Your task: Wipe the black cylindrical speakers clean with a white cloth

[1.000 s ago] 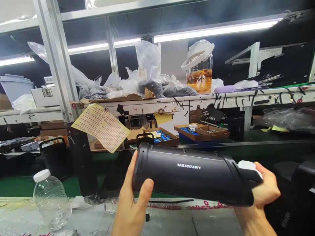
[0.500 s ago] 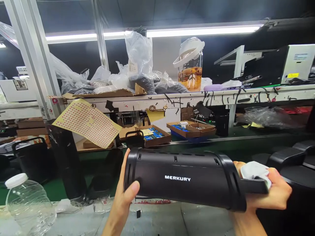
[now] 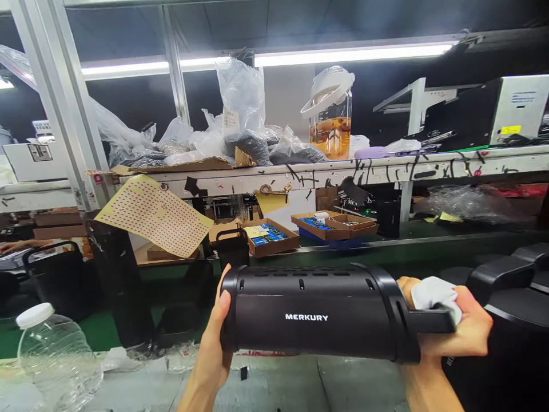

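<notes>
A black cylindrical device (image 3: 309,326) with white MERKURY lettering is held sideways above the work surface. My left hand (image 3: 217,332) grips its left end, thumb on the front edge and the other fingers mostly hidden behind. At the right end, my right hand (image 3: 463,332) is closed around a white cloth (image 3: 435,294), against the black handle (image 3: 435,321) that sticks out there. The cloth is bunched between the fingers and the handle. Some of the right fingers are hidden behind the device.
An empty clear bottle (image 3: 58,355) with a white cap stands at the lower left. Cardboard trays (image 3: 274,246) with blue parts lie beyond the device. Black devices (image 3: 506,286) stand at the right. A spotted yellow sheet (image 3: 156,214) hangs from the shelf (image 3: 278,174).
The device has shifted slightly left at its right end and levelled out. My left thumb has moved up toward the top left edge. My right hand has moved left with the cloth.
</notes>
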Tool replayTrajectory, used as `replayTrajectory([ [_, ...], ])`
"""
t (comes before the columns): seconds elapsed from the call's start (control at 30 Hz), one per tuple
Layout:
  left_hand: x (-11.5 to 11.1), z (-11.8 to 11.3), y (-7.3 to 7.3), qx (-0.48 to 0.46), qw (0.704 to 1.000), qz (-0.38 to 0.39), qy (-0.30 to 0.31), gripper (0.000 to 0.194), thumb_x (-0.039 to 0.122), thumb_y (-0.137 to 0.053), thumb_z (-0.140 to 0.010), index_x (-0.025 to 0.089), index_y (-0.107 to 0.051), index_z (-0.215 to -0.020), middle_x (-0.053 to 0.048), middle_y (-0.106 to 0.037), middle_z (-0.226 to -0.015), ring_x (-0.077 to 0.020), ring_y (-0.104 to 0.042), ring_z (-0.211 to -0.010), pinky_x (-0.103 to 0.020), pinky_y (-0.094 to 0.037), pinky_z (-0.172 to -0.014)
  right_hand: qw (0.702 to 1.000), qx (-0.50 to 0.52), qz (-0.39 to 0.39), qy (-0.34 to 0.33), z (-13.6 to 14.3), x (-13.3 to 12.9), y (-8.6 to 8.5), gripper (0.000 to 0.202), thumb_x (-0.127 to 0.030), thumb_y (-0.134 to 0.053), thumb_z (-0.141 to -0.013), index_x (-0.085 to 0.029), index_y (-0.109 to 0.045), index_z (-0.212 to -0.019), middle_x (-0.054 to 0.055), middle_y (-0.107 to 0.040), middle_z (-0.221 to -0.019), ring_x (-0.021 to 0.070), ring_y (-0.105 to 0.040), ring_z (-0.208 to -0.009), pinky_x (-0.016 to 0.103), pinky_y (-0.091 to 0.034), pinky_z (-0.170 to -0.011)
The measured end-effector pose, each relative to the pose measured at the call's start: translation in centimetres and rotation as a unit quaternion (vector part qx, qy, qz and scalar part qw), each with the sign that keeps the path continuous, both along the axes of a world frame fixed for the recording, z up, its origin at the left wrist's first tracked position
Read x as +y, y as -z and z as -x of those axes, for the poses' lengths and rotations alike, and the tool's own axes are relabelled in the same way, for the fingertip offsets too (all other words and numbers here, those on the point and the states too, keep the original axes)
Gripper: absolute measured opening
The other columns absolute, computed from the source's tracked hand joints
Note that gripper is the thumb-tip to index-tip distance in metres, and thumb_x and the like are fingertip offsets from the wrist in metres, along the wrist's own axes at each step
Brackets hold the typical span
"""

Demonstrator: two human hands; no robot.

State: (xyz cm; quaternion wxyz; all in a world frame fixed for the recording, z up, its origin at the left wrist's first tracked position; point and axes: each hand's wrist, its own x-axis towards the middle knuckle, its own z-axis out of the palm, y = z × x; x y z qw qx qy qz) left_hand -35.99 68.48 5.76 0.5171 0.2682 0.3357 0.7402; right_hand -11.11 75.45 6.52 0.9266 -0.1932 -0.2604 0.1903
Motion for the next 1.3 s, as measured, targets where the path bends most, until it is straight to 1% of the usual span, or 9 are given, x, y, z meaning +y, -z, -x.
replayTrajectory([
  [0.2,0.1,0.2,0.8,0.011,0.997,-0.071,-0.035,0.074,0.055,-0.071,-0.07,0.036,-0.048,-0.138,0.0,-0.064,-0.128,-0.028,-0.052,-0.126,-0.043,-0.034,-0.113,0.995,0.001,-0.026,-0.094,0.4,0.4,-0.5,0.02,-0.035,-0.045,-0.051,-0.02,-0.042,-0.038,0.001,-0.039,-0.038,0.013,-0.04,-0.036,0.024,-0.033,-0.035],
  [0.37,0.5,0.3,1.5,0.065,0.98,-0.165,-0.095,0.077,0.053,-0.069,-0.072,0.032,-0.044,-0.141,0.0,-0.052,-0.141,-0.0275,-0.04,-0.136,-0.036,-0.029,-0.116,0.976,0.064,0.086,-0.189,1.4,0.1,-1.3,0.032,-0.037,-0.045,-0.079,-0.016,-0.069,-0.076,0.005,-0.069,-0.077,0.0179,-0.065,-0.068,0.026,-0.054,-0.063],
  [0.53,0.0,1.1,1.5,0.147,0.951,-0.224,-0.151,0.099,0.059,-0.077,-0.06,0.034,-0.034,-0.146,-0.003,-0.055,-0.137,-0.034,-0.048,-0.128,-0.039,-0.044,-0.104,0.919,0.031,0.245,-0.308,0.8,1.0,-0.9,0.016,-0.028,-0.063,-0.077,-0.016,-0.07,-0.084,0.003,-0.069,-0.072,0.0218,-0.067,-0.068,0.031,-0.055,-0.067],
  [0.67,-1.7,1.2,1.1,0.261,0.908,-0.269,-0.184,0.105,0.059,-0.083,-0.056,0.039,-0.032,-0.146,-0.002,-0.047,-0.143,-0.032,-0.044,-0.132,-0.038,-0.033,-0.112,0.837,-0.137,0.344,-0.404,1.0,3.4,2.2,0.032,-0.046,-0.067,-0.075,-0.016,-0.07,-0.084,0.008,-0.07,-0.074,0.0249,-0.067,-0.069,0.034,-0.054,-0.065],
  [0.8,-2.6,0.5,1.1,0.356,0.87,-0.273,-0.202,0.098,0.058,-0.081,-0.059,0.041,-0.034,-0.144,-0.001,-0.046,-0.144,-0.0282,-0.042,-0.133,-0.034,-0.032,-0.112,0.811,-0.233,0.364,-0.394,1.9,5.8,4.6,0.035,-0.048,-0.068,-0.07,-0.013,-0.067,-0.068,0.01,-0.067,-0.067,0.0264,-0.064,-0.065,0.036,-0.052,-0.064],
  [0.9,-2.6,-0.1,1.5,0.395,0.866,-0.237,-0.196,0.105,0.039,-0.088,-0.051,0.035,-0.039,-0.143,-0.006,-0.046,-0.144,-0.0347,-0.042,-0.132,-0.043,-0.029,-0.113,0.832,-0.282,0.383,-0.284,1.9,6.2,4.3,0.036,-0.045,-0.064,-0.074,-0.018,-0.058,-0.051,0.008,-0.061,-0.054,0.03,-0.063,-0.074,0.038,-0.05,-0.072],
  [1.07,-1.6,-1.1,2.5,0.468,0.816,-0.29,-0.176,0.102,0.039,-0.091,-0.046,0.041,-0.047,-0.138,-0.004,-0.05,-0.141,-0.0361,-0.041,-0.132,-0.045,-0.031,-0.111,0.872,-0.349,0.302,-0.165,3.8,1.2,1.3,0.048,-0.061,-0.046,-0.086,-0.021,-0.072,-0.084,0.008,-0.071,-0.098,0.0275,-0.056,-0.114,0.036,-0.035,-0.106],
  [1.2,-1.6,-1.1,2.6,0.45,0.839,-0.261,-0.158,0.102,0.05,-0.089,-0.047,0.04,-0.046,-0.139,-0.006,-0.049,-0.142,-0.0371,-0.044,-0.13,-0.048,-0.034,-0.11,0.776,-0.537,0.125,-0.305,6.9,-4.4,0.2,0.051,-0.056,-0.038,-0.096,-0.026,-0.056,-0.134,0.003,-0.048,-0.142,0.0248,-0.042,-0.132,0.041,-0.027,-0.114],
  [1.3,-2.6,-1.1,1.8,0.405,0.868,-0.237,-0.161,0.104,0.046,-0.091,-0.044,0.036,-0.047,-0.138,-0.008,-0.048,-0.142,-0.0396,-0.043,-0.131,-0.051,-0.032,-0.112,0.765,-0.592,0.036,-0.251,7.8,-6.5,0.3,0.045,-0.048,-0.034,-0.1,-0.038,-0.044,-0.142,-0.004,-0.04,-0.148,0.0241,-0.035,-0.137,0.042,-0.024,-0.116],
])
